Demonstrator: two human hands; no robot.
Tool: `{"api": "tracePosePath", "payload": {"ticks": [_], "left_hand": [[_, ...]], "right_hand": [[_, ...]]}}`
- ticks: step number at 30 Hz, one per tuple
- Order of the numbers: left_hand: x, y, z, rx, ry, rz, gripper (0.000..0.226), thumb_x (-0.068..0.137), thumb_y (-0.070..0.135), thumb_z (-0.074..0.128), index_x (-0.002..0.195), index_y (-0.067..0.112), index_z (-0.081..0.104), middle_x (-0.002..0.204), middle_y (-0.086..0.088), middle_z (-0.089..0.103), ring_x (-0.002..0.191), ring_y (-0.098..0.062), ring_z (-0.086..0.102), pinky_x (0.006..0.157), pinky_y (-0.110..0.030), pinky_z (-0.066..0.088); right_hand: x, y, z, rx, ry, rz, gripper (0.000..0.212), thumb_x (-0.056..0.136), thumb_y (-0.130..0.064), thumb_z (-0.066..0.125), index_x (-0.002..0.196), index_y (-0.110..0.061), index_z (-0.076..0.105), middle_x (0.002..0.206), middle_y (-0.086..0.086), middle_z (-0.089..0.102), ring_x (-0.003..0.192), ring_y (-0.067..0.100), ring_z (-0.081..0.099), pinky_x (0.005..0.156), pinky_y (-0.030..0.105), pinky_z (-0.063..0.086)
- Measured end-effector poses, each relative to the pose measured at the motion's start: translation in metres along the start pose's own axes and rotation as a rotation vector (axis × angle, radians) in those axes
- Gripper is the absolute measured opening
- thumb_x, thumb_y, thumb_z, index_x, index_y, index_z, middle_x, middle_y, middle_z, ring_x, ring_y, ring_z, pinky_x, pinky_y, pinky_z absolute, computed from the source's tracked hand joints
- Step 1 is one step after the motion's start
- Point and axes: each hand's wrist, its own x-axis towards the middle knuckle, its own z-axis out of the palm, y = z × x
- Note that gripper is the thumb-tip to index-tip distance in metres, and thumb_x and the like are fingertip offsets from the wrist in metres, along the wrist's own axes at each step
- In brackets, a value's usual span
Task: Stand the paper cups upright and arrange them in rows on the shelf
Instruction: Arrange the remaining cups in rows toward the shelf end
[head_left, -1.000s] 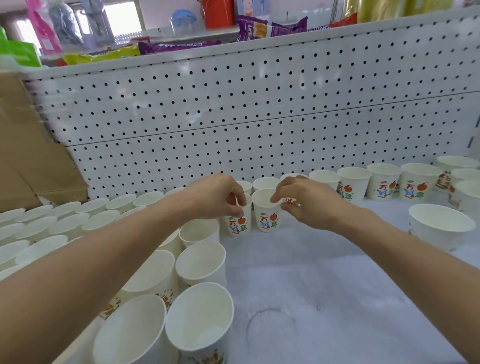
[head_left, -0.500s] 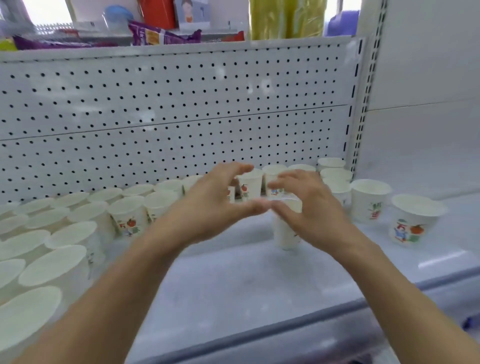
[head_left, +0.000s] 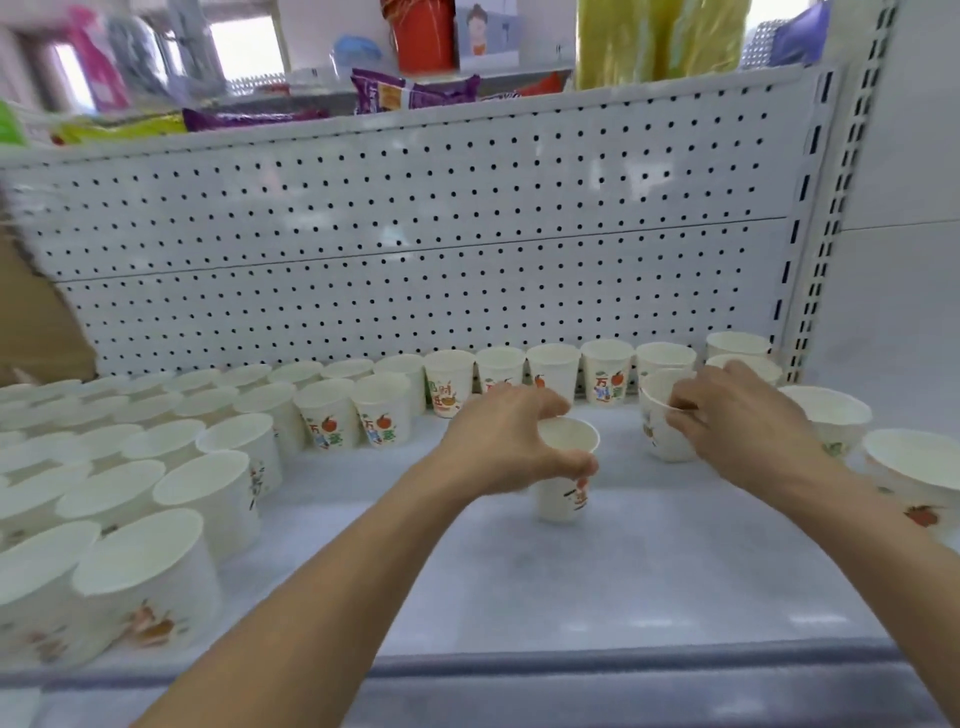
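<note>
White paper cups with orange fruit prints stand upright on the white shelf (head_left: 649, 561). Rows of them fill the left side (head_left: 156, 467) and run along the pegboard back (head_left: 550, 366). My left hand (head_left: 511, 447) grips the rim of a lone upright cup (head_left: 563, 493) in the middle of the shelf. My right hand (head_left: 737, 415) pinches the rim of another cup (head_left: 662, 415), which is tilted toward me, to its right.
Two more cups (head_left: 831, 415) stand at the right, near a larger one (head_left: 914, 467) at the frame edge. A perforated white back panel (head_left: 415, 249) rises behind the cups. Snack packets (head_left: 410, 93) lie on the shelf above. The shelf's front lip (head_left: 623, 670) runs below my arms.
My hands moved apart: the left now grips the lone middle cup, the right reached further right and took hold of a tilted cup. The view swung slightly left.
</note>
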Motion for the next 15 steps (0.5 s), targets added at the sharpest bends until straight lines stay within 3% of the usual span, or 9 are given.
{"api": "tracePosePath", "payload": {"ticks": [3, 6, 11, 15], "left_hand": [[-0.015, -0.036, -0.034, 0.129, -0.071, -0.054, 0.068, 0.069, 0.055, 0.075, 0.129, 0.030, 0.057, 0.126, 0.013, 0.059, 0.111, -0.010, 0.053, 0.094, -0.032, 0.045], [-0.030, -0.072, -0.069, 0.241, -0.143, -0.136, 0.062, 0.067, 0.052, 0.077, 0.123, 0.033, 0.059, 0.110, 0.016, 0.059, 0.103, -0.010, 0.054, 0.092, -0.031, 0.044], [-0.043, -0.128, -0.109, 0.289, -0.221, -0.205, 0.059, 0.062, 0.048, 0.083, 0.116, 0.035, 0.063, 0.098, 0.023, 0.060, 0.098, -0.009, 0.058, 0.091, -0.034, 0.048], [-0.047, -0.153, -0.122, 0.246, -0.235, -0.222, 0.060, 0.064, 0.042, 0.084, 0.120, 0.032, 0.063, 0.101, 0.019, 0.062, 0.102, -0.009, 0.058, 0.093, -0.033, 0.047]], "right_hand": [[0.001, -0.040, 0.001, 0.260, -0.035, -0.212, 0.013, 0.094, -0.028, 0.056, 0.094, -0.020, 0.066, 0.094, -0.005, 0.049, 0.095, 0.016, 0.045, 0.077, 0.037, 0.045], [0.007, -0.089, 0.003, 0.405, -0.140, -0.385, 0.011, 0.094, -0.023, 0.058, 0.099, -0.022, 0.067, 0.103, -0.007, 0.050, 0.093, 0.012, 0.048, 0.080, 0.027, 0.042], [0.022, -0.153, 0.016, 0.481, -0.209, -0.463, 0.015, 0.094, -0.016, 0.057, 0.103, -0.019, 0.068, 0.111, -0.005, 0.050, 0.092, 0.014, 0.052, 0.086, 0.034, 0.047], [0.031, -0.183, 0.023, 0.525, -0.208, -0.481, 0.015, 0.093, -0.014, 0.058, 0.102, -0.018, 0.070, 0.109, -0.006, 0.051, 0.094, 0.016, 0.055, 0.087, 0.038, 0.048]]}}
